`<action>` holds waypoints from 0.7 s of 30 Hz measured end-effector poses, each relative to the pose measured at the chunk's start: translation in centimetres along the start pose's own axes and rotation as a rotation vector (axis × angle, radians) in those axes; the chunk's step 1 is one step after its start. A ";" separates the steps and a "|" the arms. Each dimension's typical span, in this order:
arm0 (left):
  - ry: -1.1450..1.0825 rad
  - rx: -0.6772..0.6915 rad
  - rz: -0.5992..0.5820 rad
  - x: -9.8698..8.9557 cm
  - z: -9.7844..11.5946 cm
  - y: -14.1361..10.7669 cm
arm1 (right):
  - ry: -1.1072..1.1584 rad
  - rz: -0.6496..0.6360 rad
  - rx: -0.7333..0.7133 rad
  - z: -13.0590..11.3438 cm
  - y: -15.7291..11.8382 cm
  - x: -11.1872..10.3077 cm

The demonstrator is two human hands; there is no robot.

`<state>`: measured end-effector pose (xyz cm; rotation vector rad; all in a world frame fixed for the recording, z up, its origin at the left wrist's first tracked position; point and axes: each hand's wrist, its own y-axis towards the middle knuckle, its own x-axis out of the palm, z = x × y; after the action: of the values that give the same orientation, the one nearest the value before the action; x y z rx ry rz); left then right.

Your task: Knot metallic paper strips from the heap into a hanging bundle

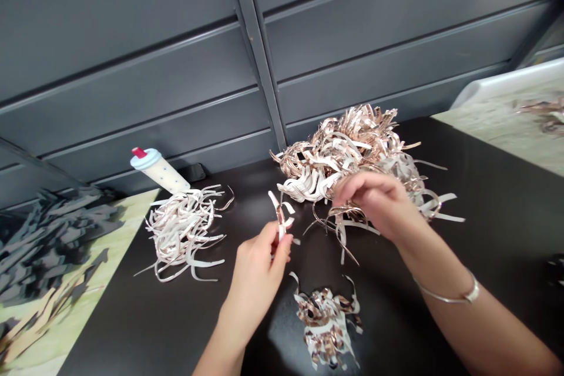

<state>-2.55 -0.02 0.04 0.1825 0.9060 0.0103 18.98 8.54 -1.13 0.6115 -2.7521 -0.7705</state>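
My left hand (259,264) is closed in a pinch around a few curled strips (281,217), white on one side and shiny copper on the other. My right hand (381,202) reaches over the front of a big tangled heap of copper-and-white strips (356,141). Its fingers are bent, and their tips are partly hidden against the heap, so I cannot see whether they grip a strip. A smaller pile of short curled pieces (326,326) lies on the black tabletop (255,188) between my forearms. To the left rests a pile of mostly white strips (183,232).
Behind the white pile leans a pale cup with a blue lid (161,170), beside a dark flat object (196,172). Grey panelling (176,70) backs the table. Dark grey scraps (48,241) and tan pieces (48,317) cover a pale surface at left. More copper strips (546,108) lie far right.
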 end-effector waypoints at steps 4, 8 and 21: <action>0.136 0.113 0.053 0.5 0.4 -0.4 | -0.554 -0.105 -0.198 -0.3 -1.5 4.2; 0.196 0.214 0.075 1.0 0.4 -0.8 | -0.850 -0.087 -0.310 0.8 -2.0 6.3; -0.178 0.127 0.125 1.4 0.9 -0.5 | -0.499 0.010 -0.029 0.4 -1.6 6.3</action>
<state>-1.01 -0.54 -0.63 0.3532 0.7172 0.0519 13.82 4.63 -1.72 0.4457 -3.1743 -1.0847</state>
